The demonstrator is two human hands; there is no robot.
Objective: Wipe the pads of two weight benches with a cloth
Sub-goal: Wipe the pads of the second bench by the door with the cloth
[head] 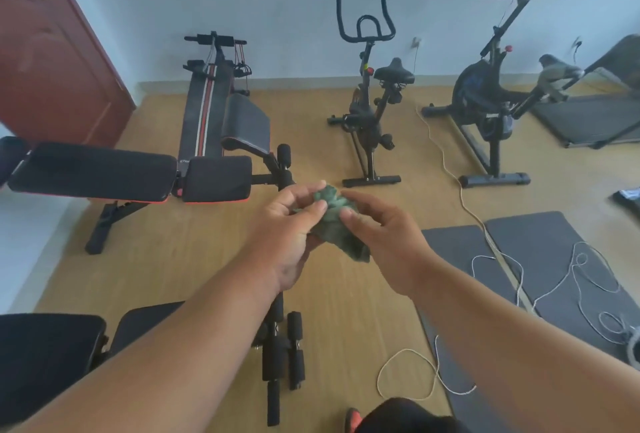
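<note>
A crumpled green cloth [334, 221] is held in mid-air between my two hands, above the wooden floor. My left hand [289, 231] grips its left side and my right hand [381, 235] pinches its right side. One weight bench [93, 171] with black pads and red trim stands at the left, its seat pad [216, 178] just left of my hands. A second bench's black pads [45, 356] lie at the bottom left, partly hidden under my left forearm. Its foam rollers [280, 360] stick out below my left arm.
A sit-up board [204, 114] leans toward the far wall. Two exercise bikes [369, 110] [491, 96] stand further right, a treadmill [595, 117] at the far right. Grey mats [540, 252] with loose white cord [408, 373] cover the floor right. A red door [45, 51] is at the left.
</note>
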